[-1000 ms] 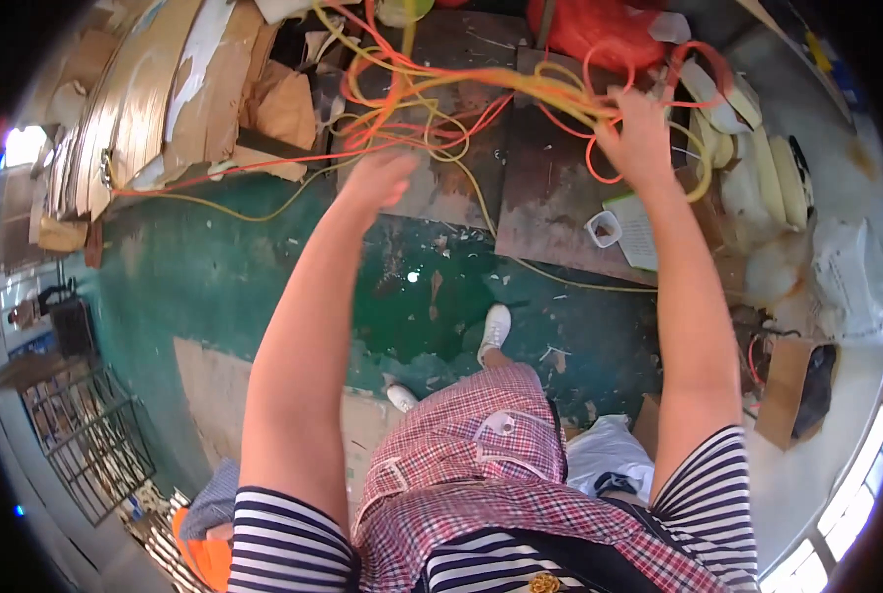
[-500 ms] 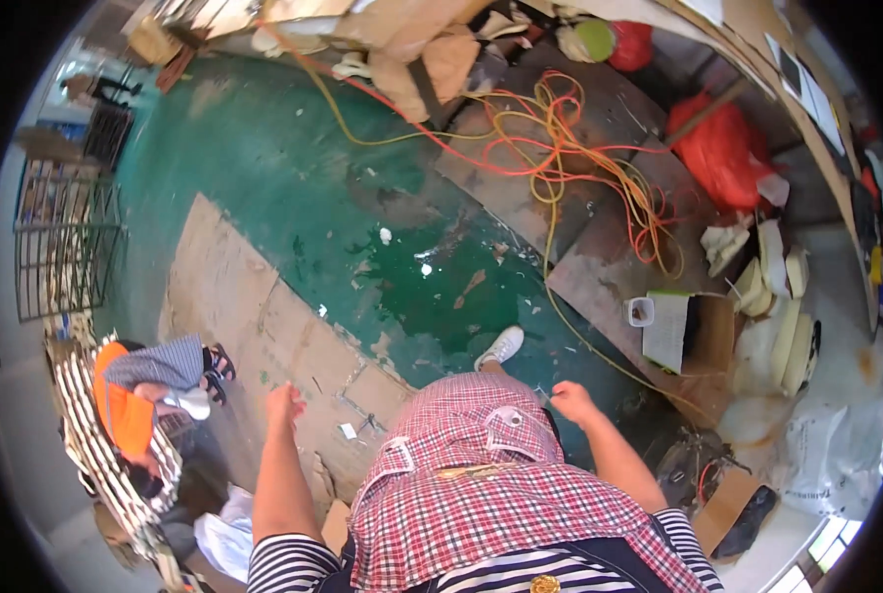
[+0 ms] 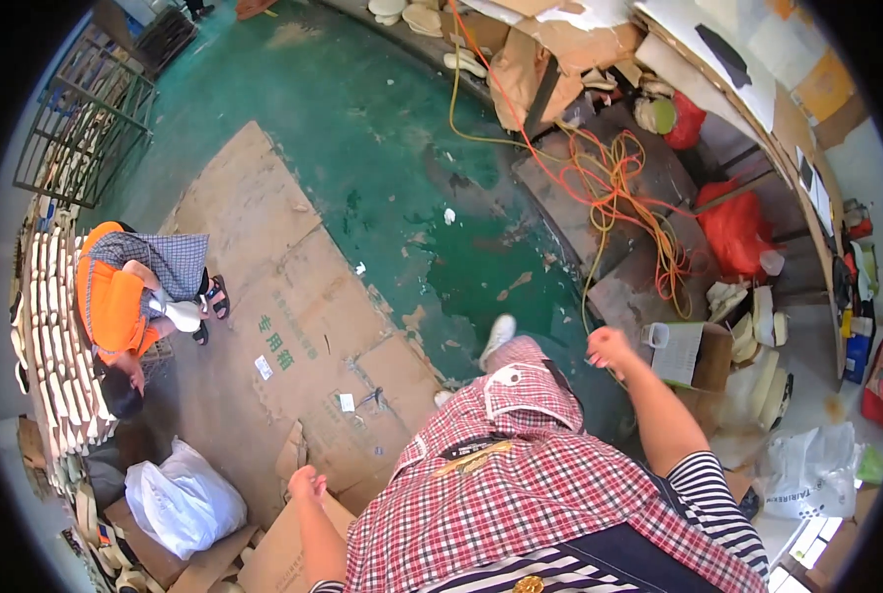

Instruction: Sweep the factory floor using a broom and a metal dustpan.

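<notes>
While walking, hands [image 3: 308, 484] empty, swinging

Green painted floor [image 3: 382, 128] fills centre, worn in patches. Flattened cardboard sheets [image 3: 293, 326] lie at 8 o'clock of centre. Tangle of orange and yellow cords [image 3: 615, 183] at 2 o'clock, on dark boards. Red bag [image 3: 733, 227] just right of cords. Seated person in orange top [image 3: 115, 301] at 9 o'clock. White plastic bag [image 3: 182, 504] at 7 o'clock. Metal rack [image 3: 81, 119] at 10 o'clock.
</notes>
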### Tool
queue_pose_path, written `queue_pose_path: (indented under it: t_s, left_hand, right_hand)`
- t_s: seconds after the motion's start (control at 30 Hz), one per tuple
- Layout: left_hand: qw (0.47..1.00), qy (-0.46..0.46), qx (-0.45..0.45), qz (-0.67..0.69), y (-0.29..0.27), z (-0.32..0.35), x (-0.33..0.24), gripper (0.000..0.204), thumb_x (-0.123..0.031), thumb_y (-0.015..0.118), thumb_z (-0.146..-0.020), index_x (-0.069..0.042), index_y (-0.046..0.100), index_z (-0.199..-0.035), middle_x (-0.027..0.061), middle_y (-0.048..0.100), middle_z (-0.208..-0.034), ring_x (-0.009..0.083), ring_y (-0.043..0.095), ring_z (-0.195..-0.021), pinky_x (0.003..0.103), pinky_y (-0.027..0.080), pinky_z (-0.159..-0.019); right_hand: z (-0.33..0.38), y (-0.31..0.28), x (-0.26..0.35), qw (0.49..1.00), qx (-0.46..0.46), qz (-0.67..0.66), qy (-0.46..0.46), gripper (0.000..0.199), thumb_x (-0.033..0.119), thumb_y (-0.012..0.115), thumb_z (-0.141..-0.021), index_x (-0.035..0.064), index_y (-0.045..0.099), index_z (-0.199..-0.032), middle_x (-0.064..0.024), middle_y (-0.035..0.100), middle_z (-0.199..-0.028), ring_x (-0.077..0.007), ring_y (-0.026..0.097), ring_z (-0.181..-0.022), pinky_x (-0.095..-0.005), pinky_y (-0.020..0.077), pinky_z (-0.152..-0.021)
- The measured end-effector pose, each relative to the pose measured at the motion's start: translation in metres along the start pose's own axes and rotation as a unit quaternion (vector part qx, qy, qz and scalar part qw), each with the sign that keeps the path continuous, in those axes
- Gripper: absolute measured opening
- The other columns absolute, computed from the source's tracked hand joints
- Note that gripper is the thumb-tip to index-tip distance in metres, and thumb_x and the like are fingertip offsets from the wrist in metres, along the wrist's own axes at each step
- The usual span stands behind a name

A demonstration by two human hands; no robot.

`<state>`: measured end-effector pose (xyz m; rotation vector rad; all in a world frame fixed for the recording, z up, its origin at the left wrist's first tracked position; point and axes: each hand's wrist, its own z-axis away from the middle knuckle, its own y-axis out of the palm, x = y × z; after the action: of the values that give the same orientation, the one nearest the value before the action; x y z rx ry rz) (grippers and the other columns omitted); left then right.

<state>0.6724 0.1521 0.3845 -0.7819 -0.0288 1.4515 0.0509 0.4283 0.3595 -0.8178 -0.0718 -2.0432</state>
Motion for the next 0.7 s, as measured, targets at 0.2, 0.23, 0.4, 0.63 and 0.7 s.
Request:
queue_pose_path:
  t_s: [0.2, 0.23, 0.4, 0.63, 0.7]
  left_hand:
    - [0.981, 0.100, 0.035, 0.160, 0.038, -0.045, -0.124, 0.012, -0.010, 0.058, -0.072, -0.011, 0.054, -0.084, 0.0038, 0.055, -0.078, 0.0215, 0.058, -0.065, 0.027, 0.044, -0.050]
    - [0.977, 0.123, 0.062, 0.165, 0.056, -0.049, -0.156, 0.012, -0.010, 0.059, -0.073, -0.011, 0.054, -0.084, 0.0033, 0.056, -0.077, 0.0207, 0.059, -0.065, 0.026, 0.044, -0.050]
    - [0.965, 0.207, 0.118, 0.113, 0.099, -0.098, -0.299, 0.009, -0.008, 0.058, -0.075, -0.007, 0.054, -0.083, 0.0039, 0.057, -0.072, 0.0162, 0.058, -0.059, 0.024, 0.044, -0.049]
    - [0.987, 0.110, -0.022, 0.114, 0.048, -0.164, -0.372, 0.013, 0.001, 0.054, -0.070, -0.008, 0.048, -0.077, 0.0043, 0.051, -0.064, 0.0160, 0.051, -0.051, 0.027, 0.042, -0.041]
    - [0.985, 0.056, -0.093, 0.133, 0.026, -0.191, -0.358, 0.012, 0.001, 0.054, -0.065, -0.009, 0.047, -0.067, 0.0049, 0.046, -0.058, 0.0168, 0.046, -0.047, 0.031, 0.036, -0.037]
  right_hand:
    - [-0.002, 0.084, 0.003, 0.981, 0.099, 0.098, 0.135, 0.009, 0.006, 0.052, -0.077, 0.0066, 0.055, -0.086, -0.0063, 0.058, -0.064, -0.0145, 0.055, -0.048, -0.0286, 0.0454, -0.040]
    - [-0.015, 0.088, 0.011, 0.976, 0.083, 0.117, 0.161, 0.011, 0.006, 0.051, -0.077, 0.0063, 0.054, -0.088, -0.0066, 0.057, -0.064, -0.0149, 0.055, -0.047, -0.0287, 0.0458, -0.040]
    - [-0.113, 0.129, 0.109, 0.987, -0.026, 0.046, 0.154, 0.016, 0.007, 0.048, -0.075, 0.0064, 0.053, -0.090, -0.0098, 0.055, -0.065, -0.0182, 0.054, -0.044, -0.0290, 0.0441, -0.037]
    - [-0.250, 0.325, 0.367, 0.997, 0.051, 0.009, 0.048, 0.013, 0.007, 0.047, -0.078, 0.0060, 0.051, -0.090, -0.0091, 0.054, -0.063, -0.0175, 0.052, -0.043, -0.0273, 0.0401, -0.033]
    - [-0.281, 0.401, 0.454, 0.990, 0.135, 0.030, -0.024, 0.013, 0.007, 0.048, -0.078, 0.0061, 0.052, -0.090, -0.0084, 0.055, -0.065, -0.0177, 0.054, -0.046, -0.0286, 0.0432, -0.037]
